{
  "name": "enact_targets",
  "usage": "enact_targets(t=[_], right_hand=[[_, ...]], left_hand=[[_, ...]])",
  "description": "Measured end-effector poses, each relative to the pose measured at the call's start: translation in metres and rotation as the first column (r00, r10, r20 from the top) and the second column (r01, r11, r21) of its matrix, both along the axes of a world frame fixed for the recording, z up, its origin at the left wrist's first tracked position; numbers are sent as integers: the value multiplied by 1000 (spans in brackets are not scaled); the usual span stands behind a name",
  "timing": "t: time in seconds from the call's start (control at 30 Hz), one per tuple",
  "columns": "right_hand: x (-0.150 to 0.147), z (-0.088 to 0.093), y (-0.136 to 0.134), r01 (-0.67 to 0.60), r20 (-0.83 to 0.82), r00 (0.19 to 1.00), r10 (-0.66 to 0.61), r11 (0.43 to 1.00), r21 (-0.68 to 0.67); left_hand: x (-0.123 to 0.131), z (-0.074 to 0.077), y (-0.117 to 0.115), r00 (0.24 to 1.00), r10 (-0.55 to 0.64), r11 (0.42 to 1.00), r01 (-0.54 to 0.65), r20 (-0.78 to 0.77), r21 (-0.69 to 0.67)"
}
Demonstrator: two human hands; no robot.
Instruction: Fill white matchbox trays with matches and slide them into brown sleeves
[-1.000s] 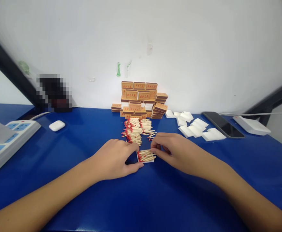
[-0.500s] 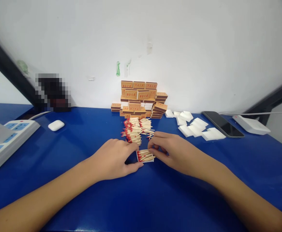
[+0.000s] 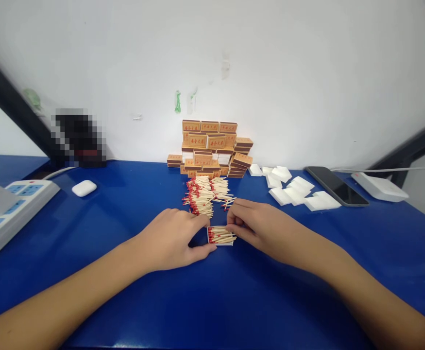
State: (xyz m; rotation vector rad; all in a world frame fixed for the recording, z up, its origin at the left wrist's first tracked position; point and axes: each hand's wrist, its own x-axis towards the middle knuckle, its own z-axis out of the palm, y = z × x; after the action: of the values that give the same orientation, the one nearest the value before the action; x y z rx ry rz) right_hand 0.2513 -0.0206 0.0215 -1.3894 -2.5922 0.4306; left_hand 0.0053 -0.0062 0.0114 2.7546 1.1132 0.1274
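Observation:
A small white matchbox tray (image 3: 226, 244) full of red-tipped matches (image 3: 220, 235) lies on the blue table. Their red heads point left, and a few sticks poke past the tray's right end. My left hand (image 3: 176, 238) holds the tray's left end between thumb and forefinger. Closed in a pinch, the fingertips of my right hand (image 3: 258, 222) touch the matches at the tray's upper right; whatever is between them is hidden. Just behind the tray is a heap of loose matches (image 3: 200, 194), with a smaller pile (image 3: 219, 188) beside it.
Stacked matchboxes (image 3: 202, 141) stand against the wall behind the piles. To the right lie several white trays or sleeves (image 3: 295, 189), a phone (image 3: 338, 187) and a white box (image 3: 380, 187). A power strip (image 3: 33, 209) and a white earbud case (image 3: 84, 188) are on the left.
The matchbox tray and my right hand have shifted slightly to the right. Matches now stick out a little more at the tray's right end. My left hand has hardly moved.

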Motion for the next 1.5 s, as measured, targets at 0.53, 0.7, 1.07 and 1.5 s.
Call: enact_targets(t=[0.53,0.7,1.07,1.5], right_hand=[[9,15,-1,60,1,998,-61,991,-119],[11,16,-4,26,34,999,-19,977,-213],[-2,17,-6,-23,-74,997,12,988,-151],[-3,14,-6,-100,-103,991,91,991,-85]], left_hand=[[0,0,0,1000,-1,1000,1,-5,-1],[0,0,0,1000,9,1000,-9,-18,0],[-1,1,1,1000,4,1000,-4,-12,10],[0,2,1,1000,-10,1000,10,-10,4]])
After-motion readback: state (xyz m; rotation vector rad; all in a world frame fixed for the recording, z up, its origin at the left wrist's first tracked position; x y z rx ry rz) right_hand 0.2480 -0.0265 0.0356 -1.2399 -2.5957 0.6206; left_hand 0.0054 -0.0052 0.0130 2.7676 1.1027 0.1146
